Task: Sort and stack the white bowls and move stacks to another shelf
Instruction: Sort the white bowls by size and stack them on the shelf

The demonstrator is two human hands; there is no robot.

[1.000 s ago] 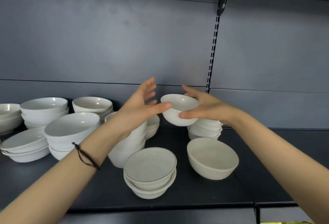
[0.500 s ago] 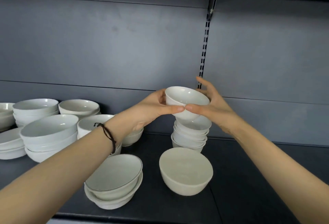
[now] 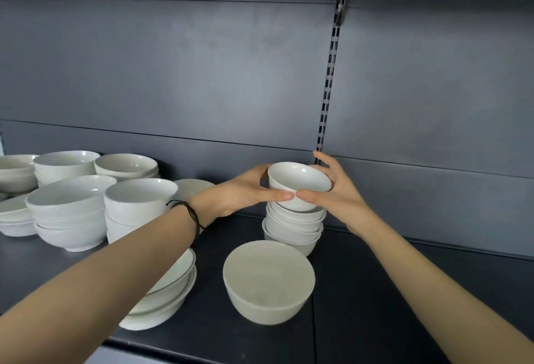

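A small white bowl (image 3: 297, 181) is gripped from both sides, my left hand (image 3: 245, 193) on its left and my right hand (image 3: 335, 193) on its right. It is tilted slightly and its base sits in the top of a stack of small white bowls (image 3: 294, 228) near the back of the dark shelf (image 3: 390, 291). A single wider white bowl (image 3: 268, 280) stands in front of that stack. My left forearm hides part of a low stack of shallow bowls (image 3: 170, 291).
Several more stacks of white bowls (image 3: 69, 210) crowd the left of the shelf, one tall stack (image 3: 135, 204) just beside my left wrist. The grey back wall has a slotted upright rail (image 3: 329, 83). An upper shelf edge runs overhead.
The bowl held in both hands has come down from above the small stack onto its top. The view has shifted so the stacks sit further left.
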